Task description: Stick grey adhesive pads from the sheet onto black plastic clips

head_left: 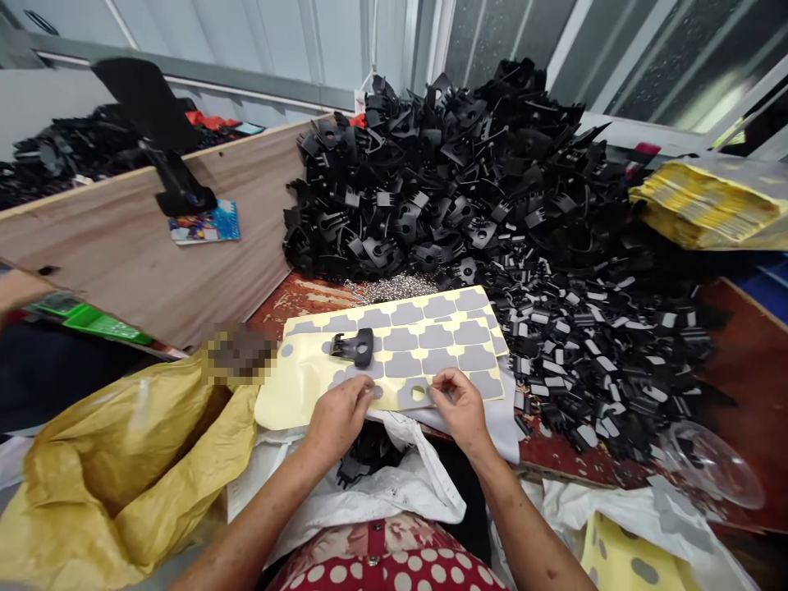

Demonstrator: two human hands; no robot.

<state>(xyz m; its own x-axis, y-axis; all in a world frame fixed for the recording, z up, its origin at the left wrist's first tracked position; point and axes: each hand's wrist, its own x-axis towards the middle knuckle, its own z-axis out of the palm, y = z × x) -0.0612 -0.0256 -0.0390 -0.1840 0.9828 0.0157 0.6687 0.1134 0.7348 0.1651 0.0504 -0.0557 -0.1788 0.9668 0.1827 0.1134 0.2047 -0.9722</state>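
Observation:
Yellow backing sheets (295, 394) with rows of grey stickers lie at the table's front edge. My left hand (341, 414) is at the sheet's lower edge, thumb and fingers pinched on a small grey piece (376, 392). My right hand (459, 404) pinches the right end of a grey sticker (405, 394) with a hole in it, low on the sheet; whether it is fully off the backing I cannot tell. One black plastic part (354, 347) rests on the sheet just above my left hand.
Behind the sheets rises a big pile of black plastic parts (431, 180). Small black-and-white pieces (572, 369) spread to the right, near a clear plastic lid (714, 464). A wooden board (153, 271) and yellow sack (123, 460) stand left; another person's arm (21, 289) shows there.

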